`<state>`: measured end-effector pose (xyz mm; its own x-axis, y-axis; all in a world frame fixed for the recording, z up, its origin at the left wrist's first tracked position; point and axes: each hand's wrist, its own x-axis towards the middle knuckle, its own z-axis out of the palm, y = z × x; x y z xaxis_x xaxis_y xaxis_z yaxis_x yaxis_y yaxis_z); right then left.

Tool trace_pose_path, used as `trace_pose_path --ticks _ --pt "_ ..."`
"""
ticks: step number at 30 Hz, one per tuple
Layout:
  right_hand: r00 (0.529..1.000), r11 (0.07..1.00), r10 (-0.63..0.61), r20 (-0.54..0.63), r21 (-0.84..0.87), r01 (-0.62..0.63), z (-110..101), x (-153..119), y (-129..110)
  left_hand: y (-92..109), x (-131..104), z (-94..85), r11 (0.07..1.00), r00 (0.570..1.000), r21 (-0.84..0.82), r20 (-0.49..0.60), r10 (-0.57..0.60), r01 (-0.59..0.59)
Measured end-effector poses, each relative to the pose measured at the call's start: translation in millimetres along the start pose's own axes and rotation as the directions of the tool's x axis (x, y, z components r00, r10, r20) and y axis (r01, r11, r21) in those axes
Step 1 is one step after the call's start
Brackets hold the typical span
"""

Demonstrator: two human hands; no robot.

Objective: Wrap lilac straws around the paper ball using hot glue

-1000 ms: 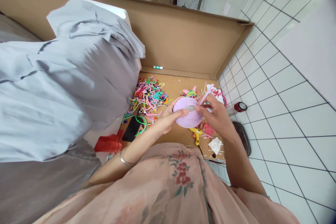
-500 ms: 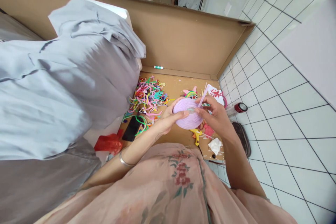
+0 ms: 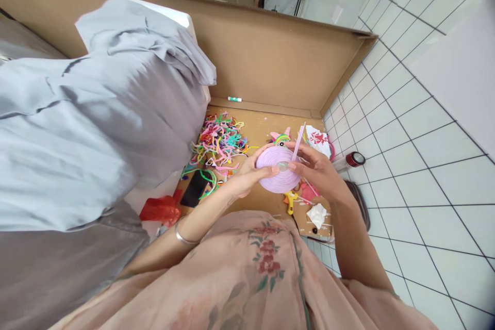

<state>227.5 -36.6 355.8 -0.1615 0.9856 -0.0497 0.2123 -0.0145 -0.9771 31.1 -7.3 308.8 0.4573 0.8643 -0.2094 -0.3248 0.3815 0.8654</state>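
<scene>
Cluttered worktop (image 3: 255,122); lilac roll (image 3: 280,181) held above it. Left grip (image 3: 253,171) closed on its rim, right grip (image 3: 315,166) closed on it by loose strip (image 3: 299,139). Slack pinch could let it slip, unspool.

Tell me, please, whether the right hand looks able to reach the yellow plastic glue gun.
Probably yes: the yellow plastic glue gun lies near the right hand, its handle uncovered, though that hand would likely have to release the round lilac coil first.
</scene>
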Motion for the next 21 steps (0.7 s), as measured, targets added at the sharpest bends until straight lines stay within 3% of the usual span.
trace_pose_path --ticks 12,21 --pt "0.993 0.981 0.094 0.066 0.164 -0.103 1 3 3 4 0 -0.1 1.000 0.999 0.022 0.030 -0.009 0.009" --pt "0.988 0.979 0.146 0.056 0.137 -0.153 1 4 11 6 -2 1.1 1.000 0.998 0.014 0.058 0.002 -0.003"
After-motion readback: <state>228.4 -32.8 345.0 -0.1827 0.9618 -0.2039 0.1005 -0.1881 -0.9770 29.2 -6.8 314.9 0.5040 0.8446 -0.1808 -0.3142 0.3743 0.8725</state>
